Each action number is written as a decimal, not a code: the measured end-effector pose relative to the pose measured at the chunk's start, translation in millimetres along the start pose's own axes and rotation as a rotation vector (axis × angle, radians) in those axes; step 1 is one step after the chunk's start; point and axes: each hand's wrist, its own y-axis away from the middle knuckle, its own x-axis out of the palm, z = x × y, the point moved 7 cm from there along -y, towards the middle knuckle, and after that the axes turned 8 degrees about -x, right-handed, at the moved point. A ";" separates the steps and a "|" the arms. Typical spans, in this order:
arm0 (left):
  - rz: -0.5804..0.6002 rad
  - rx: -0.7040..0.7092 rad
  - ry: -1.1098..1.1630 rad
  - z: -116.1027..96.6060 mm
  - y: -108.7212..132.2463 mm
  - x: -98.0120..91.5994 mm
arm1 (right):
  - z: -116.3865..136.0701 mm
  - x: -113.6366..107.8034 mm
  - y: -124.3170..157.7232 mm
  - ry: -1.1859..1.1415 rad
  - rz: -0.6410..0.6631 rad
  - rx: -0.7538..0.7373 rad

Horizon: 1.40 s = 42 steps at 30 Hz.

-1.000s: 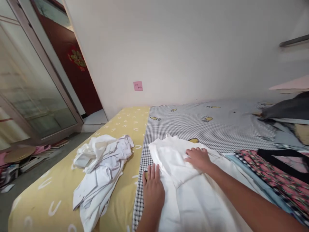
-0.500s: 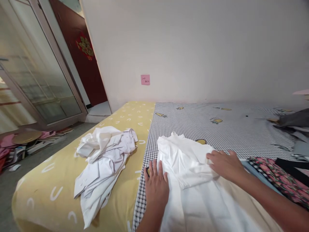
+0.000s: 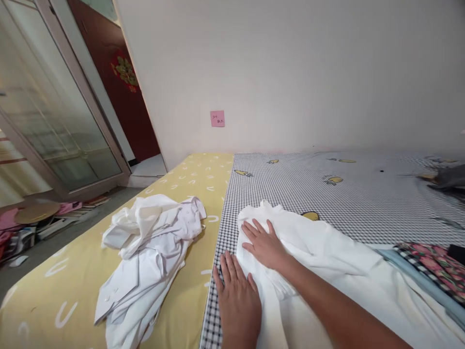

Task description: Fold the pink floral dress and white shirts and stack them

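A white garment (image 3: 327, 261) lies spread on the checked sheet (image 3: 308, 189) of the bed. My right hand (image 3: 265, 242) rests flat on its upper left part, fingers stretched out. My left hand (image 3: 238, 295) lies flat at the garment's left edge, half on the checked sheet, fingers together and extended. Neither hand holds anything.
A crumpled pile of white shirts (image 3: 145, 252) lies on the yellow sheet (image 3: 54, 300) to the left. Patterned and blue clothes (image 3: 432, 271) lie at the right. A glass door (image 3: 43, 111), a red door (image 3: 116, 82) and floor clutter (image 3: 32, 223) stand at the left. A pink note (image 3: 217, 118) hangs on the wall.
My right hand has slid left across the white garment, from its right side to its upper left part. My left hand stays flat at the garment's left edge.
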 end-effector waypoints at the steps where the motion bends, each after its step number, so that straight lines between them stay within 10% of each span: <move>1: -0.002 -0.003 -0.003 0.7 0.2 0.2 | -4.1 4.8 -7.2 -0.014 -0.016 0.024; 11: -0.022 0.086 -0.102 -1.9 -11.1 -9.2 | -9.0 -16.1 -38.5 -0.163 -0.001 0.156; 16: 0.034 0.077 -0.080 -0.3 -19.5 -5.7 | 21.1 -49.1 34.6 -0.196 -0.304 0.166; 20: 0.086 0.092 -0.045 1.9 -22.1 -0.2 | 33.4 -31.0 126.0 -0.315 -0.356 0.082; 23: 0.089 0.076 -0.052 1.8 -23.5 0.0 | -12.5 -35.4 183.1 -0.237 -0.300 0.303; 27: 0.046 0.056 -0.095 -0.5 -24.6 -3.4 | -89.9 -95.1 221.8 0.040 -0.312 0.598; 31: -0.042 0.105 -0.176 -2.5 -22.7 -8.6 | -135.2 -139.3 219.2 0.100 -0.352 0.645; 42: -0.045 0.071 -0.253 -5.1 -19.9 -13.6 | -198.5 -148.4 195.8 -0.398 -0.367 0.636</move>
